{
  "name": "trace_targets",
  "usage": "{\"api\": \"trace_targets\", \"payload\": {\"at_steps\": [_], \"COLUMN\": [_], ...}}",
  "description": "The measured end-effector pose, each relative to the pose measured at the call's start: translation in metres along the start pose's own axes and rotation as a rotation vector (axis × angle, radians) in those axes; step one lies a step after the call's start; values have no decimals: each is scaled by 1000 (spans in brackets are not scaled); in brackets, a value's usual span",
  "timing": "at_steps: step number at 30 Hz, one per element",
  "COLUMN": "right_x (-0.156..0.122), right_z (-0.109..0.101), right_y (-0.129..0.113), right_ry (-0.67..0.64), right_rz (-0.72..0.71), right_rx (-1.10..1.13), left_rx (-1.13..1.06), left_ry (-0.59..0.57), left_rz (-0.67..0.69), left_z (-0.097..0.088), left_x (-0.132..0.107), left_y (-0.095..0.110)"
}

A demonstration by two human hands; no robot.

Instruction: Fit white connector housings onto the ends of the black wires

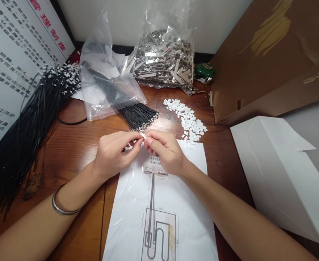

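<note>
1. See the bare left hand (116, 154), pinched narrow with thumb and first finger together, on a tiny white plastic-looking piece (143, 135).
2. See the bare right hand (166, 150), also pinched narrow, on the same tiny white piece from the other side. Cannot tell of any wire inside the pinch, with so much hidden behind fingers.
3. Find the tiny white piece between both sets of fingertips, near the top edge of a white paper sheet (196, 206) with a printed line drawing.
4. Just past the fingertips, find a bundle of thin black wires with shiny tips (139, 115), poking out of a clear plastic bag (94, 98) on the brown shiny wooden counter (75, 145).
5. To the right, near the bundle, find a loose pile of small flat white pieces (190, 119).
6. Looks like a small fitting step, maybe putting the tiny white piece onto a wire tip.
7. Seems to call next for a light, steady pinch and a straight line-up, without squeezing too hard.
</note>
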State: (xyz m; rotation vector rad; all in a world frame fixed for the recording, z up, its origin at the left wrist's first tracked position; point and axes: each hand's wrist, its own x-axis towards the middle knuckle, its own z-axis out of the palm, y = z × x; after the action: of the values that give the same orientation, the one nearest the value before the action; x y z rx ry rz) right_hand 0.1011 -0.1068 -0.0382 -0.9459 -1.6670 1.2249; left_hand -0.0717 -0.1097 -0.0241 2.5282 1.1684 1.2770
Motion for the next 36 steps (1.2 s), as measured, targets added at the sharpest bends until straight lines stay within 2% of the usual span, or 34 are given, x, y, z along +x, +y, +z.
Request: {"api": "trace_targets", "payload": {"at_steps": [7,13,22,36], "right_x": [0,-1,-1,-1], "right_z": [1,1,1,0], "right_y": [-1,-1,2,2], "right_ry": [36,31,30,10], "right_rz": [0,-12,33,37], "right_rx": [-33,-74,-31,-16], "left_rx": [-34,26,80,121], "left_ry": [17,-8,30,36], "left_rz": [-6,-39,75,64], "left_z": [1,1,1,3], "left_x": [-2,-2,-3,-2], "left_y": [-2,-3,-5,-3]}}
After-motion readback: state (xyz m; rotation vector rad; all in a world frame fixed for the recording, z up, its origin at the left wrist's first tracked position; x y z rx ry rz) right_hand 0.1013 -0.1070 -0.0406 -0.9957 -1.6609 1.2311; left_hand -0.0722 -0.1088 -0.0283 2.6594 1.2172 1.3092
